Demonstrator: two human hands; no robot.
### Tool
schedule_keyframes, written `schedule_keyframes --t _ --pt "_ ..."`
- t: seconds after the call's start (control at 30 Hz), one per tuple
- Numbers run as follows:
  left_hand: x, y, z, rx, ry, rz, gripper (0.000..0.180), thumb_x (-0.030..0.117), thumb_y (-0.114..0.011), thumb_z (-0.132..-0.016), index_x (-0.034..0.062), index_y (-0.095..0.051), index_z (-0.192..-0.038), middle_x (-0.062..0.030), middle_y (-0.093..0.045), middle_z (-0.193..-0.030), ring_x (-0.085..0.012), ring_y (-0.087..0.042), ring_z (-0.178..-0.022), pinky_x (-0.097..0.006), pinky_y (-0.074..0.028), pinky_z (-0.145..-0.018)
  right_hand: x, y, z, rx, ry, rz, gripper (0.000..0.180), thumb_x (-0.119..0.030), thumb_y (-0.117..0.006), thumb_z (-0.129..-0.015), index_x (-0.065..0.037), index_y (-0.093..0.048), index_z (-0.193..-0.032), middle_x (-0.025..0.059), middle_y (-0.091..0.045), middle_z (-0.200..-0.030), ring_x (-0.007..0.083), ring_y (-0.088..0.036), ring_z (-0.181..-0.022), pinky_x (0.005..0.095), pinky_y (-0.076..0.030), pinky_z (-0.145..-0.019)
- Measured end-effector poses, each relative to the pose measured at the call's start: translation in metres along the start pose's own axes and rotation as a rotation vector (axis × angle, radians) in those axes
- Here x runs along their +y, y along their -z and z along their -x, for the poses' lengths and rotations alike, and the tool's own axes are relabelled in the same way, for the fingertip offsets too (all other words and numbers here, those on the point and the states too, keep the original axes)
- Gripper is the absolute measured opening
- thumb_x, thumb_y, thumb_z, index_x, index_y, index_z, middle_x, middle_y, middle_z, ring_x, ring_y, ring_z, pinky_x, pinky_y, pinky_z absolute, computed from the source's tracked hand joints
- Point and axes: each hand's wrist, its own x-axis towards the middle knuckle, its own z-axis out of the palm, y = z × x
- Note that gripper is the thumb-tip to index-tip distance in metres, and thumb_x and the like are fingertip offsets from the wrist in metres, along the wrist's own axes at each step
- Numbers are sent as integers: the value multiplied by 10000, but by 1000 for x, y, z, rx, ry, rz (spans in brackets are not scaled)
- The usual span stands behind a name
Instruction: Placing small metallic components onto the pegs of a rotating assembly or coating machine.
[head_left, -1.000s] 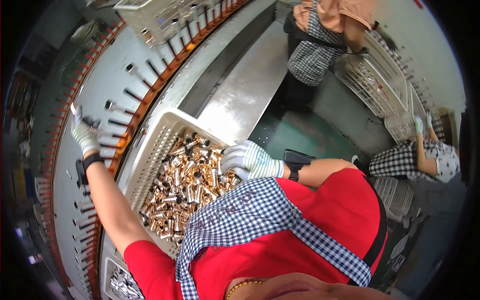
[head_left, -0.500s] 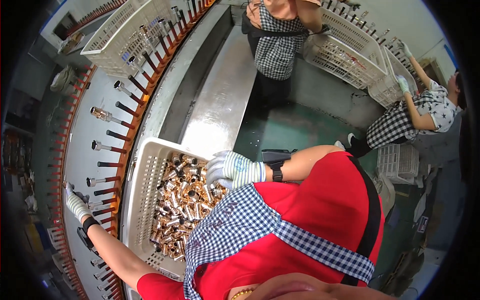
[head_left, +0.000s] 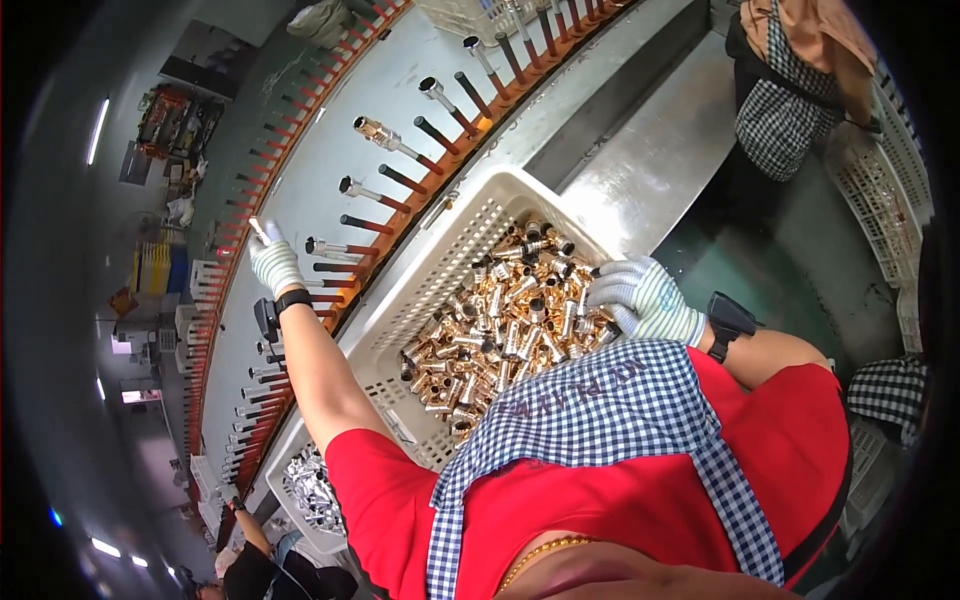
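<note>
My left hand, in a striped knit glove, is stretched over the grey bench top between two rows of upright pegs. Its fingers are pinched together around a small pale, slim shape at the tips, too small to make out. My right hand, gloved alike, lies over the right rim of a cream perforated crate. Its thumb and fingers are apart, and the fingertips touch the heap of shiny copper-coloured metal fittings inside. Several pegs carry chrome fittings, and one bears a copper-coloured fitting.
A curved line of red-and-black pegs runs along the bench edge beside the crate. A second crate of silvery parts stands below my left arm. A steel ledge lies beyond the crate. Co-workers stand at upper right and lower left.
My view has swung left, so the crate and bench sit further right in the picture. My left hand has come away from the near peg row. My right hand stays at the crate.
</note>
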Motion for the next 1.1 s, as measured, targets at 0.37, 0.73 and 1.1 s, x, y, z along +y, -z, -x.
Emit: schedule_keyframes --t 0.37,0.73,1.1 --pt "154 -36 81 -658 425 1143 345 490 -683 -915 164 -620 -1006 20 -537 -727 -122 -505 -516 -276 -428 -460 -1 -5 -8 -6 21 -26 319 -106 -610 -764 -195 -731 -1046 -15 -706 -1111 242 -606 -1175 498 -390 -1096" --pt "88 56 261 -1404 -140 445 633 335 -743 -899 31 -516 -1405 -119 -617 -1248 -176 -643 -993 -313 -548 -841 3 -5 -11 4 35 -10 276 -95 -615 -764 -161 -730 -1006 53 -713 -1086 283 -621 -1153 526 -422 -1064" --pt "-133 38 171 -479 24 -621 648 621 -388 -966 94 -708 -1163 -209 -677 -1159 -386 -641 -1099 -459 -477 -982 -8 2 -16 17 95 22 241 -57 -569 -784 -98 -717 -968 109 -716 -1043 328 -645 -1063 454 -499 -946"
